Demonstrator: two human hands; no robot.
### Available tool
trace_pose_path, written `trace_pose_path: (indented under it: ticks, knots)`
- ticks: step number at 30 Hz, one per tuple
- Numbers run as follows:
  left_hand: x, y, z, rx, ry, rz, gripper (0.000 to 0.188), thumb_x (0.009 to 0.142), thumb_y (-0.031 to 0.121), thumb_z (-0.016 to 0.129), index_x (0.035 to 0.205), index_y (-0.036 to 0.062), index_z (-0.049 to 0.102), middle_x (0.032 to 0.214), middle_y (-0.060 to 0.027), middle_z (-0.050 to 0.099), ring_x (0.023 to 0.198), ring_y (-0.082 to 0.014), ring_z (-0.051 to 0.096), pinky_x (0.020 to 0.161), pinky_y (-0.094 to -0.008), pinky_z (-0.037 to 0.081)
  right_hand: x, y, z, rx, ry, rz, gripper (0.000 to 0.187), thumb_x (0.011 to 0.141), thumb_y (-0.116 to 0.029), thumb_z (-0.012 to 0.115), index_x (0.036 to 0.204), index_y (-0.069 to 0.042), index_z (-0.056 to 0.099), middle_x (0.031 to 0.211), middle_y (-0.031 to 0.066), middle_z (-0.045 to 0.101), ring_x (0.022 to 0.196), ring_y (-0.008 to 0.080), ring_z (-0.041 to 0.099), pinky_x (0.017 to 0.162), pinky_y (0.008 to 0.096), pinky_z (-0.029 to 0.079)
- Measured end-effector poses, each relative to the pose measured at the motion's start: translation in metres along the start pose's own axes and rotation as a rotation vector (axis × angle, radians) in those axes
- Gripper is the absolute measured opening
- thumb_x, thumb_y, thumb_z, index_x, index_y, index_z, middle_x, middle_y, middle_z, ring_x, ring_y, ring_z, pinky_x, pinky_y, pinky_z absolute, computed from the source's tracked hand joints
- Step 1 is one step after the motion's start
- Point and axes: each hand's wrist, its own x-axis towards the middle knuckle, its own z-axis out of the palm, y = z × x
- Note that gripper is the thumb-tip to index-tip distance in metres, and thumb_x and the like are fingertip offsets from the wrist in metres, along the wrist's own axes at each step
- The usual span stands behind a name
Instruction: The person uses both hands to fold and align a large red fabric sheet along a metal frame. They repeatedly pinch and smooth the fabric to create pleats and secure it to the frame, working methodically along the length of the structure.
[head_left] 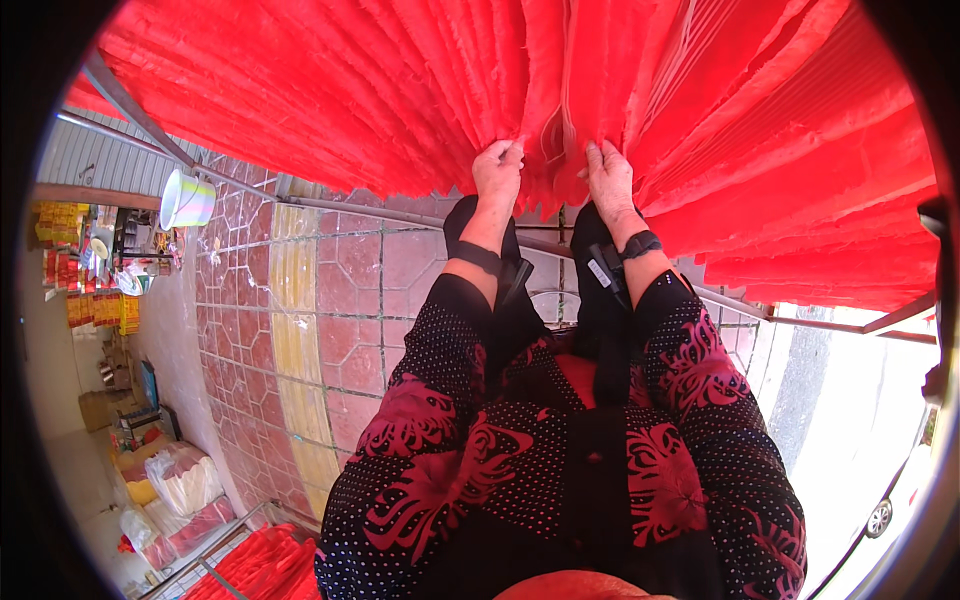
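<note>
Many layers of thin red cloth-like sheet hang side by side in front of me, their lower edges frayed and soft. My left hand pinches one edge, thumb and fingers pressed together. A short gap to the right, my right hand grips another edge with its fingers closed on it. Between the two hands the layers part a little, and pale threads run down there. Whether each hand holds one layer or several I cannot tell. Each wrist wears a dark band, the left band and the right band.
Metal rails of a rack pass below the sheets. A pale bucket hangs at the left end. Paved tiles cover the ground. More red material lies on a frame at lower left, near wrapped bundles. A car wheel shows far right.
</note>
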Motion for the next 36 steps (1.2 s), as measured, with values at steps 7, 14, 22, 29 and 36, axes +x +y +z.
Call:
trace_pose_path:
  ticks: [7, 14, 22, 29, 36]
  knots:
    - [0.000, 0.002, -0.003, -0.034, 0.006, -0.042, 0.021, 0.092, 0.021, 0.071, 0.090, 0.0007, 0.071, 0.077, -0.0019, 0.066, 0.062, -0.0084, 0.056, 0.062, -0.0240, 0.045, 0.010, 0.006, -0.012, 0.068, 0.143, 0.037, 0.031, 0.102, -0.028, 0.051, 0.099, 0.000, 0.063, 0.062, 0.0093, 0.063, 0.055, 0.0181, 0.062, 0.055, 0.0337, 0.049]
    - [-0.002, -0.005, -0.002, -0.013, -0.006, 0.014, 0.014, 0.089, 0.013, 0.070, 0.088, -0.0013, 0.070, 0.071, -0.0016, 0.065, 0.059, -0.0086, 0.057, 0.056, -0.0253, 0.046, 0.012, 0.010, -0.015, -0.096, 0.114, -0.005, 0.036, 0.095, -0.032, 0.060, 0.109, 0.001, 0.062, 0.075, 0.0194, 0.068, 0.070, 0.0261, 0.071, 0.066, 0.0384, 0.054]
    - [-0.015, -0.003, 0.006, 0.308, -0.105, 0.192, 0.013, 0.087, 0.011, 0.071, 0.089, -0.0012, 0.070, 0.075, -0.0066, 0.069, 0.068, -0.0112, 0.063, 0.064, -0.0279, 0.051, 0.001, -0.009, 0.002, -0.150, -0.142, -0.091, 0.057, 0.082, -0.041, 0.075, 0.116, 0.003, 0.061, 0.087, 0.0149, 0.071, 0.082, 0.0281, 0.070, 0.076, 0.0371, 0.054]
    - [-0.025, 0.007, 0.024, 0.482, -0.154, 0.335, 0.011, 0.088, 0.010, 0.066, 0.089, 0.0001, 0.070, 0.072, -0.0128, 0.070, 0.066, -0.0188, 0.067, 0.065, -0.0319, 0.053, -0.014, -0.013, 0.025, -0.156, -0.002, -0.270, 0.033, 0.090, -0.033, 0.068, 0.103, -0.003, 0.065, 0.092, 0.0162, 0.067, 0.088, 0.0319, 0.067, 0.079, 0.0387, 0.052]
    - [-0.022, -0.001, 0.021, 0.328, -0.096, 0.243, 0.010, 0.086, 0.010, 0.071, 0.090, 0.0015, 0.072, 0.072, -0.0065, 0.070, 0.065, -0.0109, 0.064, 0.064, -0.0285, 0.052, -0.004, 0.001, 0.014, -0.052, 0.113, -0.216, 0.025, 0.094, -0.027, 0.065, 0.096, -0.002, 0.065, 0.075, 0.0163, 0.064, 0.066, 0.0247, 0.061, 0.066, 0.0360, 0.050]
